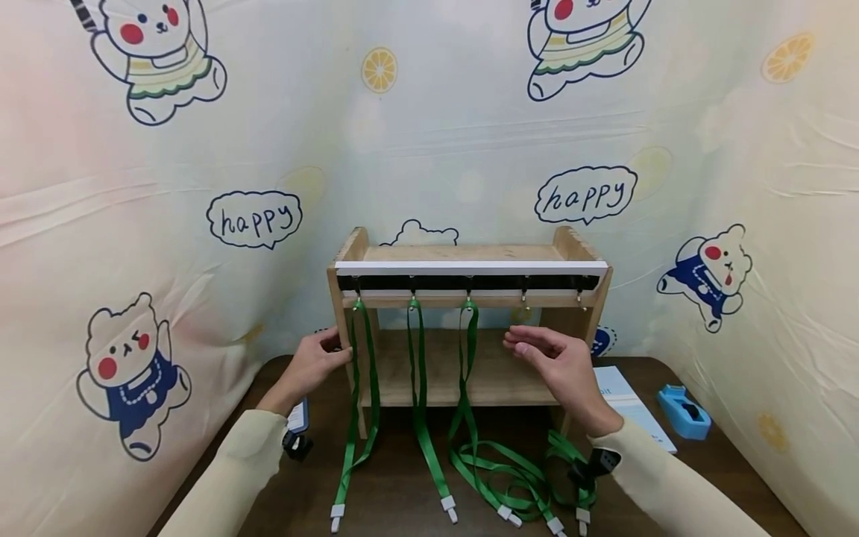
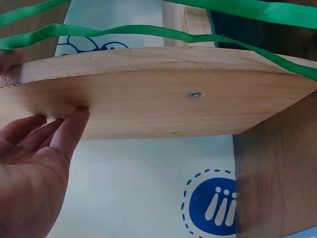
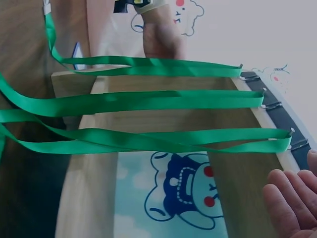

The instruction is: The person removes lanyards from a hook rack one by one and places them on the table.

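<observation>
A small wooden shelf (image 1: 463, 406) stands on the dark table, with a row of hooks along its black-and-white front strip (image 1: 496, 283). Green lanyards hang from three hooks: a left one (image 1: 355, 388), a middle one (image 1: 419, 406) and a third (image 1: 463, 403) at the centre. My left hand (image 1: 312, 367) grips the shelf's left side panel (image 2: 148, 104), fingers on its outer face and thumb at the front edge. Fingers extended and holding nothing, my right hand (image 1: 564, 369) is raised in front of the shelf's right half, just right of the third lanyard and below the bare hooks.
More green lanyard (image 1: 567, 451) lies on the table at the shelf's front right, partly behind the right wrist camera. A white-and-blue booklet (image 1: 631, 406) and a blue tape dispenser (image 1: 684, 412) lie at the right. Patterned cloth (image 1: 429, 149) surrounds the table.
</observation>
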A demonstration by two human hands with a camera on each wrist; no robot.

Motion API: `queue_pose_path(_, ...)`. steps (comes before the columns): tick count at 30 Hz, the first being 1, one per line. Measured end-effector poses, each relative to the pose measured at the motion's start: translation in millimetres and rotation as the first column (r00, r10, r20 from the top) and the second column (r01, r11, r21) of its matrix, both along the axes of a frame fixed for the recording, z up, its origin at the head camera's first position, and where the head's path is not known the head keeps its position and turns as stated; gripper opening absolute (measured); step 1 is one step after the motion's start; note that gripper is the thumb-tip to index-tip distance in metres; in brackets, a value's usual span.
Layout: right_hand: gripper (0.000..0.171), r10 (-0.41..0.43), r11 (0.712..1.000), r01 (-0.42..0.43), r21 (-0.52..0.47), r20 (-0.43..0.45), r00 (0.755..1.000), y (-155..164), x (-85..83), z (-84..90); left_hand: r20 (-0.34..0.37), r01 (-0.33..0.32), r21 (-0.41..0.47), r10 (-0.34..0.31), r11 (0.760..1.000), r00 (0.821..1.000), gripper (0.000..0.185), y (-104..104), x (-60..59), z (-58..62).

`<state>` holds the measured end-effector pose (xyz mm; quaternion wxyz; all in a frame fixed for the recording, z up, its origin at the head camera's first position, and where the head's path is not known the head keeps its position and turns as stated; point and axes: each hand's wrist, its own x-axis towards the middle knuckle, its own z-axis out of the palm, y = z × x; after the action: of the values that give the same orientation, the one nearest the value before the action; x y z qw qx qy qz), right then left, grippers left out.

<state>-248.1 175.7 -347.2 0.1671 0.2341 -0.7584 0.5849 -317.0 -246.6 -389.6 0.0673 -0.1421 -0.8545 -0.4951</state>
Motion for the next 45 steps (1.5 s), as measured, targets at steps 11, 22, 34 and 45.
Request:
queue_pose_path(11, 0.031, -0.022, 1.0, 0.023, 0.008, -0.063, 0.998, -20.7, -12.5, 11.8, 0.01, -0.01, -0.004, 0.01, 1.0, 1.0, 0.047, 0.1, -0.1, 0.2)
queue_pose_path(22, 0.032, -0.027, 0.999, 0.03, 0.035, -0.084, 0.996, -39.9, -25.4, 8.5, 0.009, -0.007, -0.002, 0.007, 1.0, 1.0, 0.044, 1.0, -0.4, -1.3)
queue_pose_path(34, 0.037, -0.032, 0.999, 0.033, 0.028, -0.042, 0.999, -58.7, -27.3, 8.7, 0.007, -0.007, -0.002, 0.007, 1.0, 1.0, 0.045, -1.1, 0.1, 0.3)
queue_pose_path(45, 0.036, -0.031, 0.999, 0.031, -0.038, -0.005, 0.999, -69.0, -28.5, 5.7, -0.002, -0.012, -0.012, 0.012, 1.0, 1.0, 0.042, -1.2, 0.1, -0.6)
